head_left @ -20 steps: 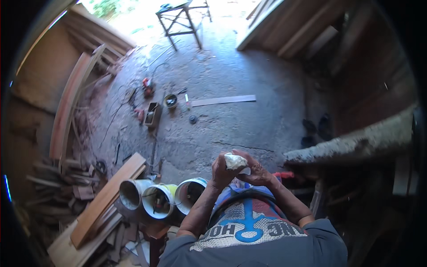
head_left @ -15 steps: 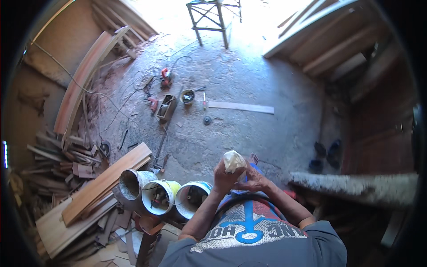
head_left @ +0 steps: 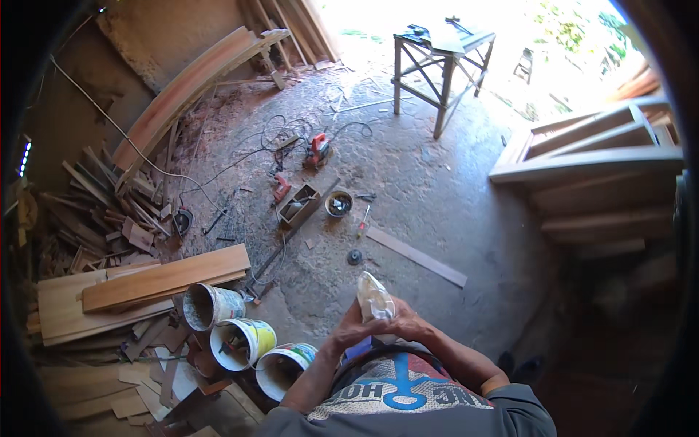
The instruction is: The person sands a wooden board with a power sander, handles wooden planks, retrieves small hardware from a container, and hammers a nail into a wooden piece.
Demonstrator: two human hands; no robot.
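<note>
Close in front of my shirt, my two hands hold a whitish, crumpled plastic bag [head_left: 375, 297] upright. My left hand [head_left: 351, 326] is closed around its left side. My right hand [head_left: 408, 322] wraps its lower right side. The bag's top sticks up above my fingers; its contents cannot be made out. On the floor beyond the hands lie a small dark round piece [head_left: 354, 256], a screwdriver with a red and clear handle [head_left: 362, 224] and a flat wooden strip [head_left: 416, 256].
Three buckets [head_left: 242, 342] stand at the near left beside stacked boards [head_left: 167, 280] and scrap wood. Farther off are a wooden toolbox [head_left: 298, 206], a small tub [head_left: 338, 204], red power tools [head_left: 318, 151] with cords, a work table [head_left: 444, 47] and wooden frames [head_left: 590, 146] at right.
My view has swung to the right, bringing the table top and outdoor greenery into sight. Both hands still hold the bag, which now stands taller and more pointed above them.
</note>
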